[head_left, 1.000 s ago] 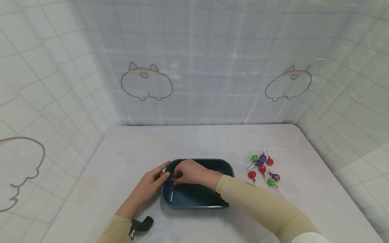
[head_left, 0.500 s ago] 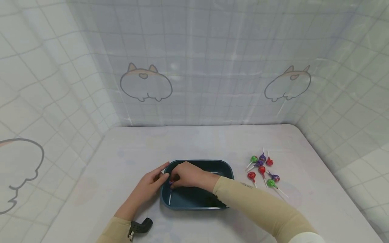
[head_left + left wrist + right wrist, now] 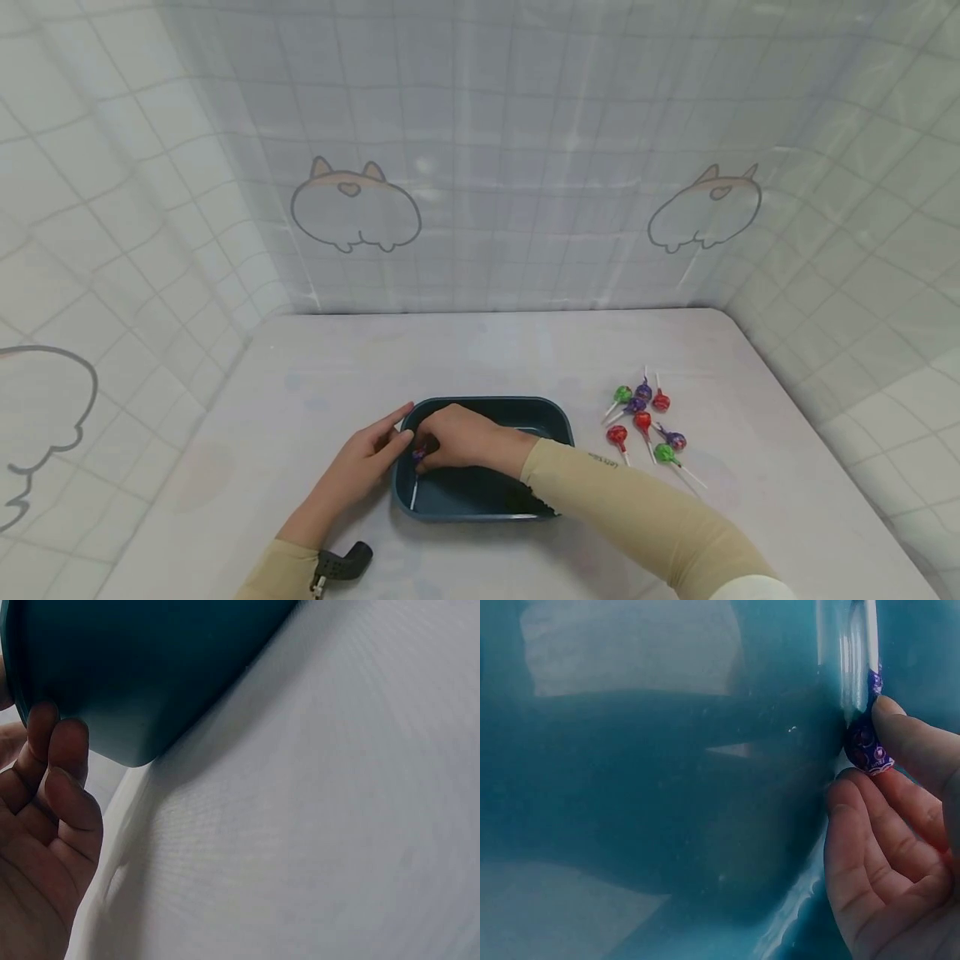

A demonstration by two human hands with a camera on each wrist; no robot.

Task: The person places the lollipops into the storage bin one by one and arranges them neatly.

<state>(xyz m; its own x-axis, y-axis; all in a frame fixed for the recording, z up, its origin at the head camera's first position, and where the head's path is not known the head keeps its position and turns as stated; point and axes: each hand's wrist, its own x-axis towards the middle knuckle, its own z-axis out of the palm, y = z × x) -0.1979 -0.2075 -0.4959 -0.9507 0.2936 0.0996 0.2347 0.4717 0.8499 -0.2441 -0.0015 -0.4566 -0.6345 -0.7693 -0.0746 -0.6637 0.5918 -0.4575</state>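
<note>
A dark teal rectangular tray (image 3: 457,493) sits on the table. My left hand (image 3: 358,468) holds its left end, the thumb at the rim and the other fingers against the outside. In the left wrist view, curled fingertips meet the tray's edge. Reaching inside the tray, my right hand (image 3: 467,439) pinches a purple-wrapped lollipop (image 3: 864,745) by its candy end. The lollipop lies along the left inner wall, its white stick toward the near side. To the right of the tray lie several loose lollipops: red ones (image 3: 642,422), green ones (image 3: 664,453) and purple ones (image 3: 676,441).
The white table (image 3: 315,367) is enclosed by grid-patterned curtains (image 3: 487,167) at the back and sides. My right forearm crosses over the tray's right part. A black wrist strap piece (image 3: 345,562) projects from my left wrist near the table.
My right hand has shifted slightly left and nearer with the purple lollipop, close to the tray's left wall. The left hand keeps its place on the tray. The whole view has drifted slightly.
</note>
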